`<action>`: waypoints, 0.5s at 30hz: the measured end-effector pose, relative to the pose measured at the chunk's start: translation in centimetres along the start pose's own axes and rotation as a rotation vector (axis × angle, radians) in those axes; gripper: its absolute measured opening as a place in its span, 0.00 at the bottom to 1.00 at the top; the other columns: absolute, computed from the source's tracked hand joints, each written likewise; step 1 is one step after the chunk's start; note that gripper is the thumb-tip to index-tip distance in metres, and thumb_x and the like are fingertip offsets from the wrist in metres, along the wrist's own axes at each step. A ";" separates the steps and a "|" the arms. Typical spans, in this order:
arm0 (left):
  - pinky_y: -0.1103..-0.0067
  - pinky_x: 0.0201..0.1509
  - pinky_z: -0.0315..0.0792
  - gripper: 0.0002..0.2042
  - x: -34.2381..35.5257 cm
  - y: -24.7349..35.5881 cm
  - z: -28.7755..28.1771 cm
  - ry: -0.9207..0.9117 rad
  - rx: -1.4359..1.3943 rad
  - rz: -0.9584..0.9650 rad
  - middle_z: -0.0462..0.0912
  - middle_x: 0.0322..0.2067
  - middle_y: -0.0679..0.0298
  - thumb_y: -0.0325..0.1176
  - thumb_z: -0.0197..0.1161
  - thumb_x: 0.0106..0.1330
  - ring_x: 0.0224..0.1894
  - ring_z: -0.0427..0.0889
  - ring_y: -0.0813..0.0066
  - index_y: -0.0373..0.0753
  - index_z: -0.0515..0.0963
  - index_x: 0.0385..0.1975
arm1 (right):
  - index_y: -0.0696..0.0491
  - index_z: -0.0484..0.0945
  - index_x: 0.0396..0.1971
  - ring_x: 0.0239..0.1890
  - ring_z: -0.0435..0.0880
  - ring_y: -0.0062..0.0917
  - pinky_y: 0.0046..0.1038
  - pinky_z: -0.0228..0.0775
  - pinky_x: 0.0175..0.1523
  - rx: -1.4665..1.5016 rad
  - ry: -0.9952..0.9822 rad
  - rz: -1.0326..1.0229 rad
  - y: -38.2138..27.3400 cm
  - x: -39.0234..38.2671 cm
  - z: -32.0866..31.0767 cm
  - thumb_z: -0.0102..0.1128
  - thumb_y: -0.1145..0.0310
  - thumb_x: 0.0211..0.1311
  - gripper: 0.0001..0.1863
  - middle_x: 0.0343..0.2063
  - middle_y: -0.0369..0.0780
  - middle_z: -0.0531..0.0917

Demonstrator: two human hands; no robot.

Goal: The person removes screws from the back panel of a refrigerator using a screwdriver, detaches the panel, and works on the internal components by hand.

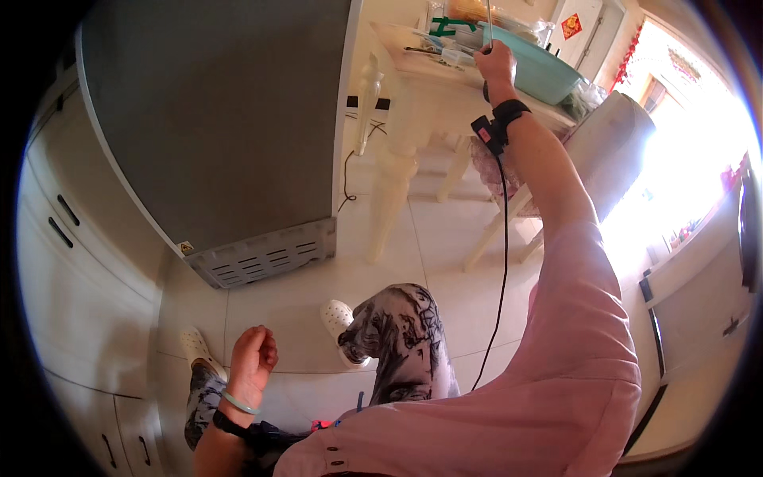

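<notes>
Rod [490,20]: thin and pale, held upright at the near side of the table [445,97], its upper end running out of view; what kind of tool it is, I cannot tell.
Right hand [497,65]: fingers clamped round the lower part of the rod, the fist at the table's near edge; a dark piece [486,92] shows just under it, perhaps a handle.
Left hand [253,362]: low and well apart from the table, fingers loosely curled, nothing visible in them; how far they close, I cannot tell.
Rod's handling: probably light and stiff, easy to swing off line because it is so slim; smooth metal or plastic could twist in a damp palm.
Best hold: low down, where the fist sits, likely with the thumb along it for steering.
Basin [544,67]: wide, pale green, on the table, just beside the fist; whether they touch is unclear.
Tub [457,56]: small and clear, on the table, beside the basin.
Chair [612,135]: covered, next to the table's right end.
Cord [505,270]: black, hanging from the wrist strap [509,113], in front of the table.
</notes>
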State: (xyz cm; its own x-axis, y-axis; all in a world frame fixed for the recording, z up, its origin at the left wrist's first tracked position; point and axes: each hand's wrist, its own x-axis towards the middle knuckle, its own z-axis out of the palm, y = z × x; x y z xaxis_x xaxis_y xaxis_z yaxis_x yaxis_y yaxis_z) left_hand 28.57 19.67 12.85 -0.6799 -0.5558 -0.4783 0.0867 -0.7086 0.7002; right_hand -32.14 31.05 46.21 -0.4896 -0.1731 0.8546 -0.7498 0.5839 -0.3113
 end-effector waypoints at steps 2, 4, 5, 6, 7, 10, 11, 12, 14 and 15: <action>0.84 0.21 0.62 0.07 0.4 -0.6 -0.6 0.019 0.007 -0.011 0.74 0.20 0.70 0.35 0.57 0.67 0.19 0.69 0.81 0.41 0.73 0.29 | 0.56 0.79 0.25 0.24 0.83 0.36 0.34 0.76 0.33 0.054 -0.223 0.144 -0.1 1.3 -0.2 0.60 0.69 0.48 0.07 0.21 0.46 0.82; 0.84 0.21 0.63 0.06 0.7 -1.2 -0.8 0.015 -0.004 -0.033 0.74 0.20 0.70 0.35 0.57 0.67 0.19 0.70 0.80 0.42 0.73 0.29 | 0.58 0.78 0.23 0.17 0.81 0.27 0.30 0.74 0.25 0.112 -0.394 0.150 -0.1 2.1 -0.4 0.62 0.71 0.46 0.06 0.17 0.43 0.82; 0.84 0.21 0.63 0.06 0.9 -1.4 -0.7 -0.003 -0.017 -0.040 0.74 0.20 0.70 0.35 0.57 0.67 0.19 0.70 0.80 0.42 0.73 0.29 | 0.59 0.78 0.22 0.16 0.80 0.27 0.29 0.73 0.24 0.125 -0.437 0.169 0.0 2.3 -0.6 0.63 0.72 0.45 0.06 0.16 0.42 0.81; 0.84 0.21 0.63 0.06 1.1 -1.6 -0.6 -0.001 -0.024 -0.057 0.74 0.20 0.70 0.35 0.57 0.67 0.19 0.70 0.80 0.42 0.73 0.29 | 0.60 0.77 0.21 0.15 0.79 0.26 0.29 0.72 0.22 0.130 -0.489 0.201 0.0 2.5 -0.7 0.64 0.72 0.45 0.07 0.16 0.42 0.81; 0.84 0.21 0.63 0.06 1.2 -1.9 -0.5 0.021 -0.032 -0.077 0.75 0.20 0.70 0.35 0.58 0.67 0.19 0.70 0.80 0.42 0.73 0.29 | 0.60 0.77 0.21 0.14 0.79 0.26 0.29 0.72 0.22 0.124 -0.504 0.187 0.1 2.6 -0.9 0.65 0.72 0.44 0.07 0.16 0.42 0.81; 0.84 0.21 0.63 0.05 1.4 -2.4 0.0 0.003 -0.025 -0.097 0.75 0.20 0.70 0.34 0.58 0.66 0.19 0.70 0.79 0.43 0.73 0.30 | 0.61 0.76 0.20 0.14 0.79 0.26 0.29 0.72 0.21 0.111 -0.552 0.180 0.4 2.8 -1.1 0.67 0.73 0.44 0.09 0.16 0.42 0.81; 0.84 0.21 0.64 0.05 1.4 -2.6 0.0 -0.015 -0.038 -0.095 0.75 0.20 0.69 0.35 0.58 0.66 0.19 0.71 0.80 0.42 0.74 0.30 | 0.61 0.76 0.20 0.14 0.79 0.26 0.29 0.72 0.21 0.124 -0.559 0.182 0.5 2.8 -1.1 0.67 0.72 0.44 0.09 0.16 0.41 0.81; 0.85 0.21 0.64 0.06 1.5 -2.7 0.1 -0.019 -0.047 -0.099 0.75 0.20 0.69 0.35 0.58 0.67 0.18 0.71 0.80 0.41 0.74 0.30 | 0.61 0.76 0.20 0.14 0.78 0.25 0.29 0.72 0.21 0.138 -0.564 0.182 0.6 2.9 -1.1 0.68 0.72 0.44 0.09 0.16 0.41 0.81; 0.85 0.21 0.65 0.06 1.6 -2.9 0.0 -0.022 -0.052 -0.100 0.76 0.20 0.68 0.35 0.59 0.67 0.18 0.72 0.80 0.41 0.74 0.30 | 0.61 0.76 0.21 0.15 0.78 0.25 0.29 0.72 0.21 0.205 -0.538 0.196 0.8 2.9 -1.1 0.67 0.71 0.46 0.10 0.16 0.41 0.80; 0.85 0.21 0.65 0.06 1.6 -3.0 -0.2 -0.021 -0.048 -0.100 0.75 0.20 0.68 0.35 0.59 0.67 0.18 0.71 0.80 0.41 0.74 0.30 | 0.61 0.76 0.21 0.15 0.78 0.25 0.30 0.72 0.21 0.226 -0.533 0.212 0.9 2.8 -1.2 0.67 0.71 0.47 0.10 0.16 0.41 0.80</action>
State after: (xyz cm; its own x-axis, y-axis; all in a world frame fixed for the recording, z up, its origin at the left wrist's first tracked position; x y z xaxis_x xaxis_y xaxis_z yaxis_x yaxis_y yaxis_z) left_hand 27.39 20.85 9.90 -0.7018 -0.4725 -0.5331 0.0521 -0.7804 0.6231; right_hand -33.65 31.99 48.79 -0.7500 -0.4778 0.4573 -0.6587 0.4770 -0.5819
